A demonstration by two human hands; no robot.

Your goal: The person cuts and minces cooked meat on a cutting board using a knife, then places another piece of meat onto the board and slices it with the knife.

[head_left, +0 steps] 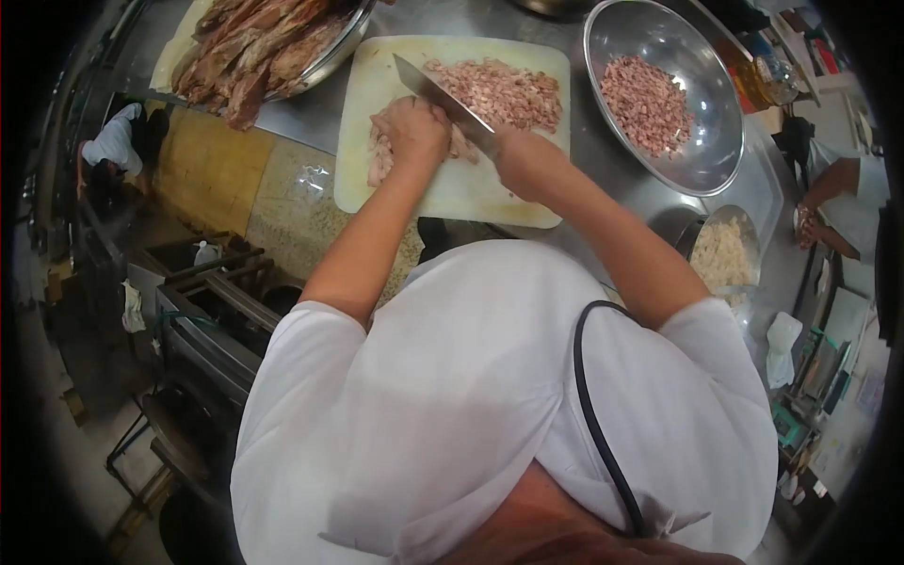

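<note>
My right hand (529, 165) is wrapped round the handle of a broad kitchen knife (443, 97). The blade points up and to the left, just beside my left hand (420, 130). Those left fingers are curled and pressed down on strips of meat (381, 151), which they partly hide. Underneath lies a pale cutting board (363, 193). On the blade's far side, a spread of chopped meat (513, 94) covers the board's upper right.
A steel bowl (711, 160) at right holds diced meat (645, 104). Large browned meat pieces (254, 47) fill a metal tray (344, 42) at upper left. Nearer on the right, a pan (749, 231) contains pale chopped food (720, 250). Other people stand at both sides.
</note>
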